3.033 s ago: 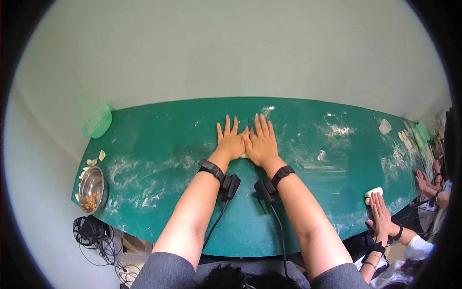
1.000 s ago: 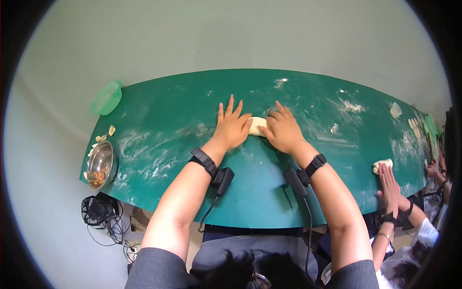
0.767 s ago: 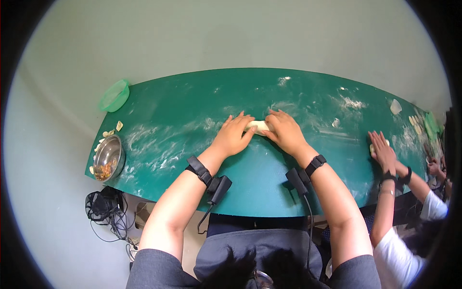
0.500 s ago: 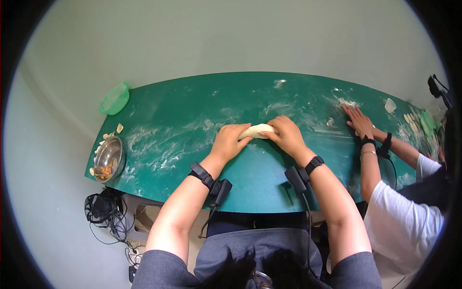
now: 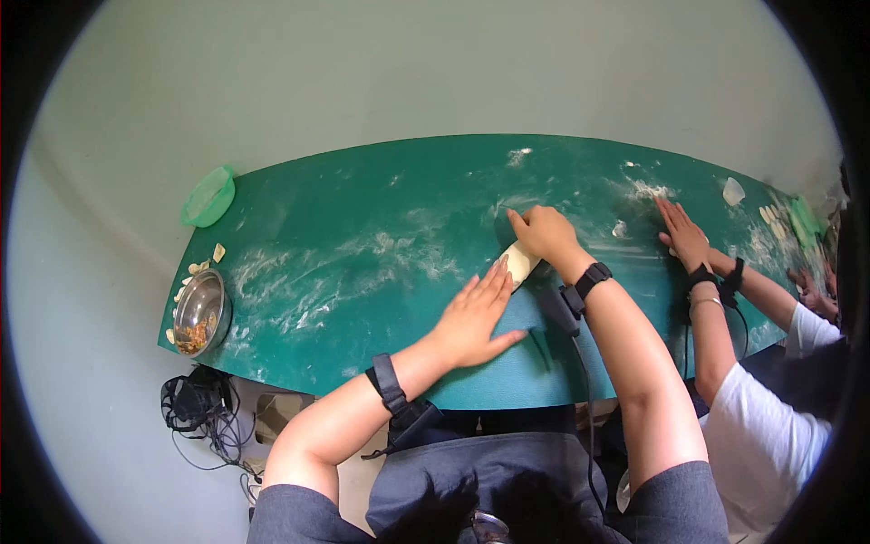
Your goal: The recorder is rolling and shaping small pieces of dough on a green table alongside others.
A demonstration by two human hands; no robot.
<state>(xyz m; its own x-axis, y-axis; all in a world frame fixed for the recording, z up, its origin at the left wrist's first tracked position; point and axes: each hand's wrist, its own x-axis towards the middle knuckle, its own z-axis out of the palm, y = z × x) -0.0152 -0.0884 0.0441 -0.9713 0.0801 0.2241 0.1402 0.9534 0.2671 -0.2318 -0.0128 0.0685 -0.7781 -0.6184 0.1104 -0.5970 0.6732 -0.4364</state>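
Hands [image 5: 507, 276] now diagonal on dough [image 5: 519, 263]; filling in steel bowl [image 5: 199, 311].

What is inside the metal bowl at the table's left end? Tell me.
The metal bowl holds a brownish, crumbly filling heaped at its near side; the rest shows bare shiny metal. What the filling is cannot be told.

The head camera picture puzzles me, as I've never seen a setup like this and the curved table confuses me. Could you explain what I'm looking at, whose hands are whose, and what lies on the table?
A wide fisheye camera on a person's head looks down, so straight edges bend. The forearms from the lower edge are that person's own. The left hand lies flat and the right hand curls; a pale roll of dough lies between them on the floury green table. Both wrists wear black bands. At right, a co-worker's hands press the table. At left sit a metal bowl holding filling and a green lid.
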